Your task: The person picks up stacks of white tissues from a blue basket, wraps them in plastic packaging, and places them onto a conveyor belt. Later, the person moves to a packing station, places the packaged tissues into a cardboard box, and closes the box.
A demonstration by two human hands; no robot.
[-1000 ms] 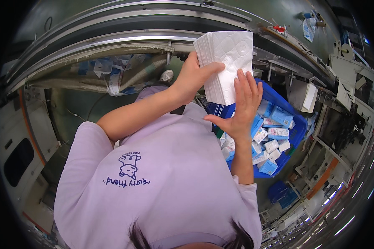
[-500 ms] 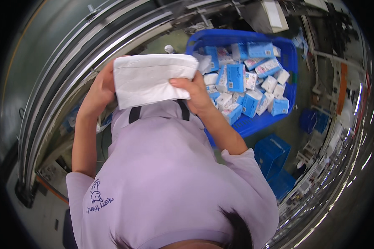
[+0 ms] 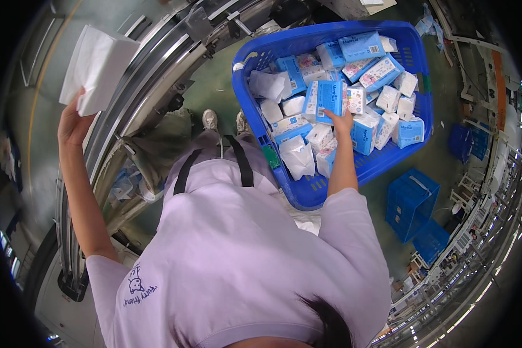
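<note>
Out at the upper left, my left hand [image 3: 75, 123] grips the lower end of a white stack of folded tissues [image 3: 101, 64], above the metal rails of a machine. My right hand [image 3: 340, 120] reaches into a blue plastic basket [image 3: 261, 124] on the right. Its fingers close on the lower right corner of a blue-and-white tissue pack [image 3: 323, 100], which lies on top of the pile; the fingers' far side is partly hidden. Around it lie several more wrapped packs [image 3: 362, 46] and loose white tissue stacks [image 3: 297, 156].
Long metal rails [image 3: 156, 58] curve along my left side. A cloth-lined bin [image 3: 132, 182] with plastic wrap stands below them. Two blue crates [image 3: 412, 203] sit on the floor behind the basket's right side. My shoes [image 3: 210, 119] show between rails and basket.
The white tissue stack was in both hands before my body. Now my left hand has carried it to the upper left, and my right hand has moved into the basket onto a pack.
</note>
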